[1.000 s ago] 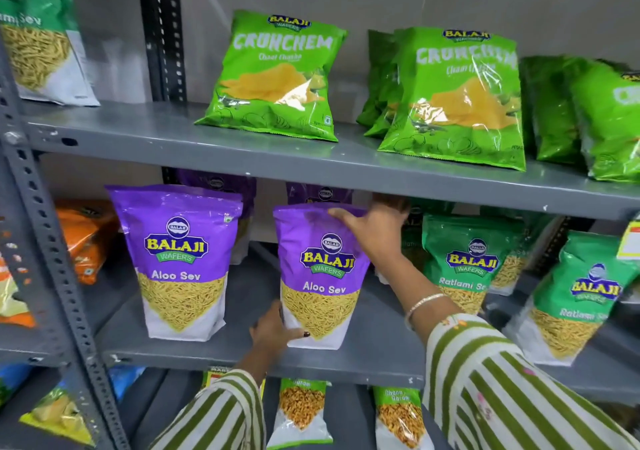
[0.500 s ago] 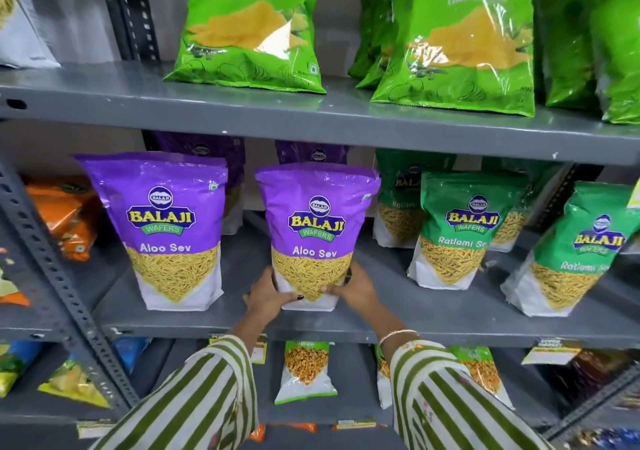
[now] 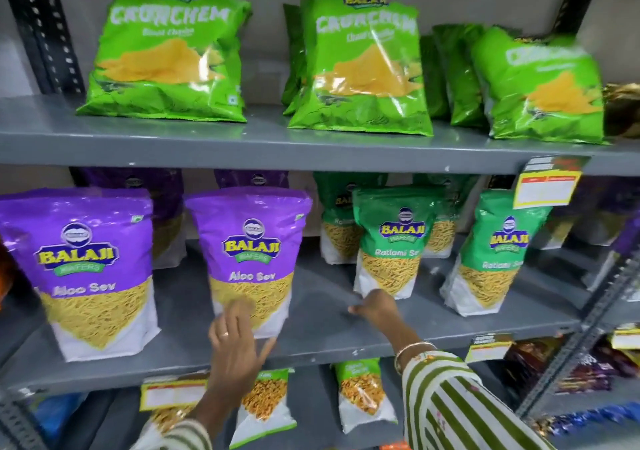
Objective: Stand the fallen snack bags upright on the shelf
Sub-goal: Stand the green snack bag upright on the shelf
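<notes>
Two purple Aloo Sev bags stand upright on the grey middle shelf [image 3: 322,314]: one at the left [image 3: 86,262] and one in the middle [image 3: 251,252]. My left hand [image 3: 235,342] is in front of the middle bag's base with fingers spread, holding nothing. My right hand [image 3: 375,307] is over the shelf at the bottom corner of a green Ratlami Sev bag [image 3: 396,241], which stands upright; whether the fingers touch it I cannot tell. Another Ratlami Sev bag [image 3: 495,255] leans to the right of it.
Green Crunchem bags [image 3: 169,54] [image 3: 363,65] [image 3: 543,86] lean back on the top shelf. More purple and green bags stand behind the front row. Small snack packs [image 3: 363,394] sit on the lower shelf. A yellow price tag [image 3: 547,186] hangs at the right.
Both hands have let go of the middle Aloo Sev bag, which stays upright. My right hand has moved right to the green Ratlami Sev bag. The camera has turned to the right.
</notes>
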